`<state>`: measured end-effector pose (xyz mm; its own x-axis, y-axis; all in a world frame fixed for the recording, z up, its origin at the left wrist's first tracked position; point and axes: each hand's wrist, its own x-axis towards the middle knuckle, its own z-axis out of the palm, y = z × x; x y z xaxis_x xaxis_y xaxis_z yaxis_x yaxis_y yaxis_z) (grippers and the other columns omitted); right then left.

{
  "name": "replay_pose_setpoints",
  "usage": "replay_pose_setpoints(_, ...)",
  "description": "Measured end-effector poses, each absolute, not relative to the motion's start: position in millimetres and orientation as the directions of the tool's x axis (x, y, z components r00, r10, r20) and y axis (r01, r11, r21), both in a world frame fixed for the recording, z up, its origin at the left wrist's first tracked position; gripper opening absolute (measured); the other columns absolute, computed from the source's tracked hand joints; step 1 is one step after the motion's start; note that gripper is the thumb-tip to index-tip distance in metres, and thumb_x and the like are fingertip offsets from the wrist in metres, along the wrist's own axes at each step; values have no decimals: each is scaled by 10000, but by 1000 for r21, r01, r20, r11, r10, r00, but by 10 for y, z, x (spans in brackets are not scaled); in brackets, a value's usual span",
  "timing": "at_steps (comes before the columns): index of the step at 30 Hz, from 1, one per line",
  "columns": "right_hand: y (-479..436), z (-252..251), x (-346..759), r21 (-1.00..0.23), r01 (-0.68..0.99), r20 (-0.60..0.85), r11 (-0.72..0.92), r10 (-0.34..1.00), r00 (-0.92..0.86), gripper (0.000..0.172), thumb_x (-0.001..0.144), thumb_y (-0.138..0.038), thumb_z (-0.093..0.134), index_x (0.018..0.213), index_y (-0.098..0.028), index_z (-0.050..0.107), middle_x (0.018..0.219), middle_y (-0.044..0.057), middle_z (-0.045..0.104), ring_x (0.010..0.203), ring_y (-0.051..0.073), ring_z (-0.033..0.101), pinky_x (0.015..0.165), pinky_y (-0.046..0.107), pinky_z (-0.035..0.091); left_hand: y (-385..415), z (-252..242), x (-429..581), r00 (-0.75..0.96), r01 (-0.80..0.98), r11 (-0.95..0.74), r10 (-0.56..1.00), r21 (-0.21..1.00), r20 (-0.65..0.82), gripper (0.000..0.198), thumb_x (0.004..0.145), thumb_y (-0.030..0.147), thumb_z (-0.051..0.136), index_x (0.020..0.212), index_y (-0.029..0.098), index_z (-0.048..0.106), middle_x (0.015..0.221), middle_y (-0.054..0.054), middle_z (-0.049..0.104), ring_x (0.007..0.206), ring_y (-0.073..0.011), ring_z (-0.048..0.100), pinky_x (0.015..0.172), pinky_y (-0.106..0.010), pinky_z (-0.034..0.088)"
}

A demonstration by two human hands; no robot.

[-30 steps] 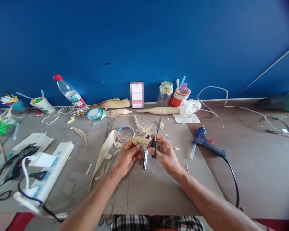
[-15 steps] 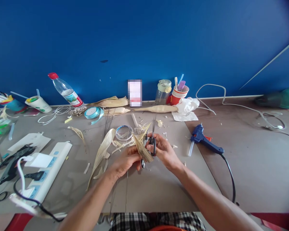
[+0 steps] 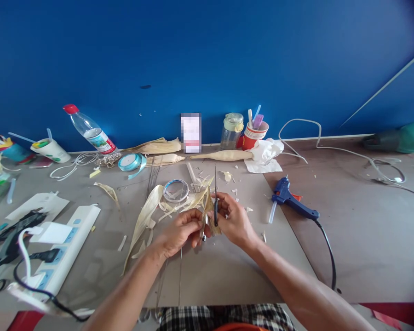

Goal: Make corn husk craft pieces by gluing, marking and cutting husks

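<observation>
My left hand (image 3: 186,230) pinches a dry tan husk piece (image 3: 209,209) near the middle of the table. A small dark and silvery object (image 3: 204,237) shows by its fingertips; I cannot make out what it is. Closed around the handles of black scissors (image 3: 215,197), my right hand (image 3: 235,218) is just to the right of the husk, with the blades pointing up and away. Just beyond my hands lie a roll of tape (image 3: 175,191), husk scraps and a long pale husk (image 3: 148,209).
A blue glue gun (image 3: 291,200) with its cord lies on the right. On the left is a white power strip (image 3: 77,239) with plugs. Along the wall stand a tilted bottle (image 3: 98,138), a phone (image 3: 191,133), a jar (image 3: 232,133) and red cups (image 3: 255,135).
The husk piece has turned more upright between my hands. The scissors have rotated, so their blades now show edge-on as one narrow line. The view has shifted slightly.
</observation>
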<state>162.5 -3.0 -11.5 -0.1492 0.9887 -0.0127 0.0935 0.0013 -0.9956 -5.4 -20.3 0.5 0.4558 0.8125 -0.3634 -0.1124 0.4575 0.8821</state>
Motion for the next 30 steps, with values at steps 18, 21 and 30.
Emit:
replay_pose_setpoints(18,-32,89,1883,-999,-38,24,11,930,-367,398,740,-312,659,1095,-184,534,752,-3,553,601,101,462,530,228,373,-95,-80,-138,76,-158,347,938,925,-339,194,706,295,670,675,167,529,489,79,431,434,-43,347,481,-190,327)
replay_pose_setpoints(21,-25,180,1929,-994,104,-93,-39,807,-583,337,738,-298,646,1039,-155,593,671,-18,513,559,92,432,517,227,363,-86,-41,-187,51,-213,372,928,904,-370,214,682,298,677,639,165,515,487,81,422,414,-34,328,491,-193,368)
replay_pose_setpoints(30,59,210,2057,-920,392,-262,20,711,-652,265,782,-281,598,1012,-157,642,561,-46,487,509,79,394,484,209,316,-48,-19,-292,10,-351,440,884,827,-467,214,641,293,731,707,162,575,505,85,438,381,-11,317,484,-178,428)
